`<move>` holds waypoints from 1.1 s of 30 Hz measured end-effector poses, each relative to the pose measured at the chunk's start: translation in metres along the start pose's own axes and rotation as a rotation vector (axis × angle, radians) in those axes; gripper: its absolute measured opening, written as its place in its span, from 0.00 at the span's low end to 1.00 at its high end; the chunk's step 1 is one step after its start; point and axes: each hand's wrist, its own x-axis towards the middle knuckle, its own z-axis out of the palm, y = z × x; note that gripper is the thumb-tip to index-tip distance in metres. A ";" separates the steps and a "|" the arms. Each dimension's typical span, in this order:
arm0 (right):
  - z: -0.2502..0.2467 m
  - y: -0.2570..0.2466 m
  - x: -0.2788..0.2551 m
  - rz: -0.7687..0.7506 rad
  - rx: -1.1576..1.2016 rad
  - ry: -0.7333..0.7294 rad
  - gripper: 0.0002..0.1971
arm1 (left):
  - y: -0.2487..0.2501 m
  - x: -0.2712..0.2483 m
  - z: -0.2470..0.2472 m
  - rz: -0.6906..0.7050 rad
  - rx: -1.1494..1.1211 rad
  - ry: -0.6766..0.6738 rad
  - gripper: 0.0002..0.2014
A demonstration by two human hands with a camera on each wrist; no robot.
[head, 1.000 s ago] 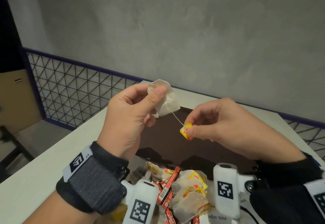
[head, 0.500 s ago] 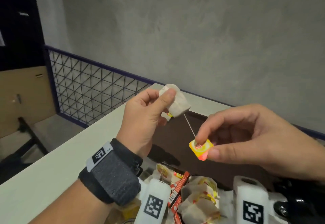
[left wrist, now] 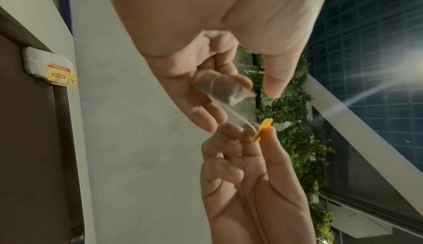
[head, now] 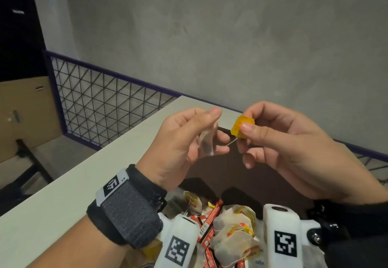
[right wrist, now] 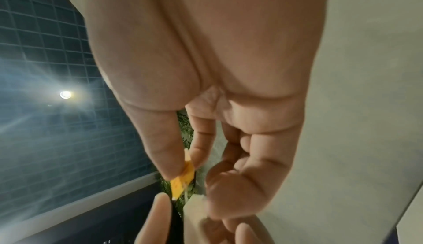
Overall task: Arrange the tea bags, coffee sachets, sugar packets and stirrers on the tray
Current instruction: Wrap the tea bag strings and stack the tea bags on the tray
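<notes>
My left hand [head: 212, 128] holds a white tea bag [head: 206, 141] between thumb and fingers, raised over the dark brown tray [head: 231, 173]; the bag is blurred. A short string [head: 232, 141] runs from it to its yellow tag [head: 238, 124], which my right hand [head: 248, 127] pinches between thumb and forefinger. In the left wrist view the tea bag [left wrist: 219, 90] lies against the fingers with the tag [left wrist: 263, 128] just below. The right wrist view shows the tag [right wrist: 183, 179] in the pinch. Another tea bag [left wrist: 52, 68] lies at the tray's corner [left wrist: 27, 139].
A heap of tea bags [head: 233, 232] and red sachets [head: 207, 223] sits at the near edge between my wrists. The tray rests on a white table [head: 84, 173]. Behind it run a purple wire-mesh rail [head: 105, 103] and a grey wall.
My right hand has lifted the yellow tag up close to the left hand, so the string span is shorter. The tea bag has turned and now hangs below the left thumb.
</notes>
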 end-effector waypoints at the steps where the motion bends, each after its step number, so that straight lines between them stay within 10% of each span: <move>1: 0.000 0.001 0.001 0.006 0.001 0.030 0.09 | 0.000 0.000 0.000 -0.011 -0.003 -0.011 0.12; 10: -0.007 0.003 0.003 0.066 -0.025 0.180 0.02 | -0.007 -0.002 -0.001 0.031 0.124 -0.079 0.08; 25: -0.009 0.004 0.010 0.142 0.291 0.234 0.20 | -0.014 -0.002 -0.002 0.177 0.348 -0.022 0.09; 33: -0.005 0.003 0.009 0.211 0.263 0.226 0.09 | -0.017 -0.001 -0.004 0.253 0.360 0.018 0.07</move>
